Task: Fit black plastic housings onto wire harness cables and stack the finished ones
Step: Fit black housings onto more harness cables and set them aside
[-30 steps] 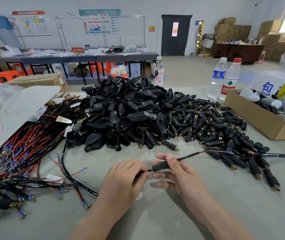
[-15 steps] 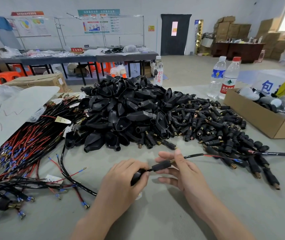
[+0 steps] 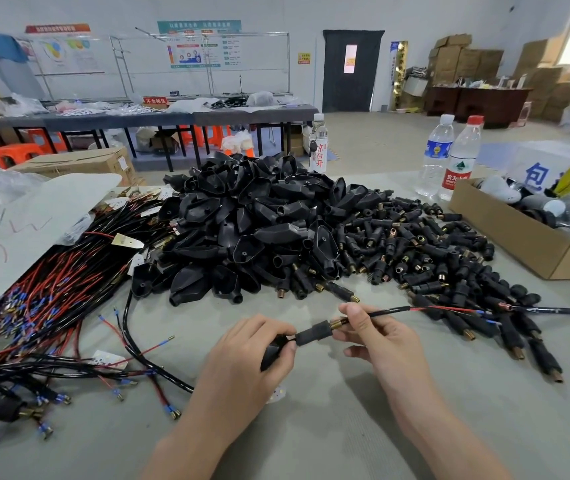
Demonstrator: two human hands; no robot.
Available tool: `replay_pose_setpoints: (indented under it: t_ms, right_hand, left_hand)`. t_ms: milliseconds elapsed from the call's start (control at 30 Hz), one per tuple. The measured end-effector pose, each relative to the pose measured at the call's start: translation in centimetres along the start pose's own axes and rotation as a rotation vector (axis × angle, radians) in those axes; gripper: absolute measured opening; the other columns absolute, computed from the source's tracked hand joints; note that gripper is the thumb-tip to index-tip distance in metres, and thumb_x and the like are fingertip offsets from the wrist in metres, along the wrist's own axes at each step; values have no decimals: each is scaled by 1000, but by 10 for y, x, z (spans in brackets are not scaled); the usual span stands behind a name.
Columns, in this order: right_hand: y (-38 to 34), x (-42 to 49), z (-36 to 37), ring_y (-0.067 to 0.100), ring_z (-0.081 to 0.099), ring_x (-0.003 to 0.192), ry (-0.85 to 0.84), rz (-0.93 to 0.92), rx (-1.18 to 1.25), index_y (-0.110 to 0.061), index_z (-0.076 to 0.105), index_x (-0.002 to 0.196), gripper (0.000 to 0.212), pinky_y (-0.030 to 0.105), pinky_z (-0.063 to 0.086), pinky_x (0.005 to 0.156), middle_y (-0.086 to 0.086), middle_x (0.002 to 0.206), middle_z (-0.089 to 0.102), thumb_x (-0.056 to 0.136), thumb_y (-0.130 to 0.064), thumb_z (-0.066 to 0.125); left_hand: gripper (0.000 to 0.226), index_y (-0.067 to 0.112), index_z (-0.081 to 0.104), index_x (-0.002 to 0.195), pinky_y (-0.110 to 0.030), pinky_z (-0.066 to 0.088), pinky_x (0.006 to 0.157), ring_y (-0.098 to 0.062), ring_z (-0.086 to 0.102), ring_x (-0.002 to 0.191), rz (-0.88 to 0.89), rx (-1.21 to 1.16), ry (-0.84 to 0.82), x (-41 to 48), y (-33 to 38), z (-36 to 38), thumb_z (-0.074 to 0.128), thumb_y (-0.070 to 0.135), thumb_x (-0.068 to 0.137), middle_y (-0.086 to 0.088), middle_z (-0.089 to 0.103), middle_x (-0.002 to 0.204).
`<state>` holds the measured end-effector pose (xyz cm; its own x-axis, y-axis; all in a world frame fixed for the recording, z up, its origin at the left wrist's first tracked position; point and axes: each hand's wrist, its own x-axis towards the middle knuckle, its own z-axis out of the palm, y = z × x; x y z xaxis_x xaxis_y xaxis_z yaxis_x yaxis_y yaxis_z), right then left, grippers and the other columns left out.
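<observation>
The left hand [image 3: 255, 355] curls round a black housing [image 3: 271, 353], and its finger and thumb pinch the near end of a short black sleeve [image 3: 313, 332]. The right hand [image 3: 380, 337] pinches the cable [image 3: 391, 310] just past the sleeve's brass tip. The cable runs off to the right. Under both arms the grey worktop [image 3: 311, 431] is bare, so there is room there. Just behind the hands sits a big pile of housings [image 3: 252, 230], with loose sleeves [image 3: 432, 258] spread out on its right. Red and black wires [image 3: 51, 299] fill the left side. A cardboard box [image 3: 519, 237] stands by the right edge.
</observation>
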<state>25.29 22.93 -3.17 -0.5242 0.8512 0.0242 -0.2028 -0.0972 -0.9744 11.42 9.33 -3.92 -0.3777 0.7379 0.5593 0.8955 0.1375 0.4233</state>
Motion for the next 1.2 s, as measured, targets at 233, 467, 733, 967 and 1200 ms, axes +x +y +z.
replay_pose_setpoints:
  t_ms: [233, 467, 733, 967, 1200]
  right_hand:
    - [-1, 2, -3, 21, 76, 77, 33, 15, -47, -11, 72, 97, 22, 22, 56, 55, 8, 83, 77, 95, -30, 62]
    - [1, 4, -8, 25, 76, 70, 91, 32, -13, -10, 69, 100, 27, 25, 57, 51, 7, 78, 77, 98, -34, 57]
    - [4, 5, -6, 22, 75, 83, 3, 91, 187, -17, 69, 110, 41, 26, 59, 61, 9, 94, 77, 83, -47, 63]
    - [9, 0, 0, 25, 73, 94, -229, 172, 232, -11, 70, 110, 37, 26, 59, 75, 16, 105, 75, 77, -28, 73]
    - [2, -3, -1, 28, 73, 94, -279, 114, 276, -13, 66, 116, 36, 28, 59, 79, 16, 105, 74, 84, -28, 68]
  left_hand:
    - [27, 37, 60, 116, -12, 39, 86, 9, 49, 101, -101, -50, -143, -4, -10, 1, 63, 47, 92, 32, 55, 97]
    - [36, 42, 54, 121, -10, 37, 87, 7, 50, 101, -153, -39, -192, -5, -13, 1, 63, 53, 88, 36, 53, 103]
    - [40, 35, 56, 127, -26, 52, 75, 0, 59, 92, -71, -24, -98, -4, -7, 1, 62, 45, 89, 25, 58, 108]
    - [44, 32, 56, 128, -26, 53, 71, 0, 60, 90, -36, -37, -4, -3, -5, 2, 57, 49, 86, 21, 62, 105]
    - [37, 50, 54, 115, -19, 46, 85, -7, 59, 103, -136, -257, -58, -2, -7, 4, 63, 55, 80, 23, 62, 105]
